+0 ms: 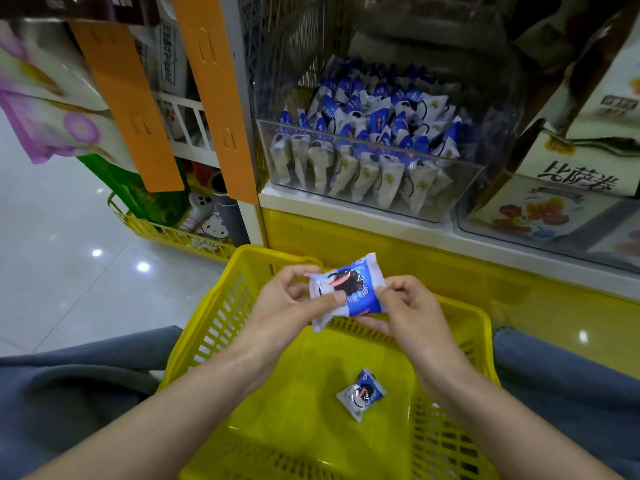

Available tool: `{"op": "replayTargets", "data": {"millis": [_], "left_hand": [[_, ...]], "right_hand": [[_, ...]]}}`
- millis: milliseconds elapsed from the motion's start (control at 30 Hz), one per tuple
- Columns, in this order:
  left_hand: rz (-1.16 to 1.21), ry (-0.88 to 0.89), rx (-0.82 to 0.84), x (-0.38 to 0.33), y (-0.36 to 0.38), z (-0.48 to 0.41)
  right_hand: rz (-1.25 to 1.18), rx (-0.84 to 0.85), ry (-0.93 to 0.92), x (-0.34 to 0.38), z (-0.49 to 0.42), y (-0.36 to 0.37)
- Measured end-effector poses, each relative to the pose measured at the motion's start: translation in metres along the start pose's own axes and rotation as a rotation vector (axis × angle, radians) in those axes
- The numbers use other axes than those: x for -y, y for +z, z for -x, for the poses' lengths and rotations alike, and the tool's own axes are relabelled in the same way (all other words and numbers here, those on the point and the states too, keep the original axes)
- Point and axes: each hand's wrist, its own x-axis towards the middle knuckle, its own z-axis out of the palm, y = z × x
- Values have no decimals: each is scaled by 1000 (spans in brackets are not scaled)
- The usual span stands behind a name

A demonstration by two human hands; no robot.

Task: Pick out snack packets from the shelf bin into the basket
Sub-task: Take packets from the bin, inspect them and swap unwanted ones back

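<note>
**Held item.** Blue-and-white plastic snack packet (346,289), printed with a dark round biscuit. It is held over the far half of the basket, tilted, clear of the basket floor.

**Left hand** (287,299). Fingers (325,301) are curled, with thumb and fingertips pinching the left end of the held packet.

**Right hand** (408,310). Fingers are curled and gripping the right end of the same packet, thumb on top.

**Yellow slotted plastic basket** (214,327). Stands on the floor between the person's grey-trousered knees (69,382), near the foot of the shelf.

**Second blue-and-white packet** (362,393). One piece, lying flat on the basket floor, right of centre, below the right wrist.

**Clear plastic shelf bin** (363,142). Sits on the white shelf ledge (346,209), far centre, and is filled with matching blue-and-white packets (374,116), the front row standing upright against the front wall.

**Surroundings.** Printed cartons (581,168) are to the right of the bin. Two orange hanging strips (214,98) are to its left. A small yellow wire tray (166,233) of goods is on the floor at the far left.
</note>
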Motion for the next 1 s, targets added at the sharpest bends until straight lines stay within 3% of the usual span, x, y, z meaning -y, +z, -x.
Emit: {"op": "replayTargets", "data": {"millis": [200, 433, 567, 633, 733, 867, 1000], "left_hand": [[19, 108, 22, -6, -11, -5], [112, 92, 99, -11, -8, 0], [94, 163, 36, -13, -8, 0], [-2, 240, -30, -12, -9, -3], [-225, 364, -26, -11, -9, -5], [-437, 411, 73, -7, -5, -1], [-315, 327, 57, -5, -1, 2]], "right_hand": [[300, 162, -55, 1, 0, -2], [102, 230, -48, 8, -2, -5], [122, 248, 3, 2, 0, -2], [228, 280, 32, -2, 0, -1], [620, 285, -94, -9, 2, -3], [435, 268, -233, -4, 7, 1], [375, 204, -247, -2, 3, 1]]}}
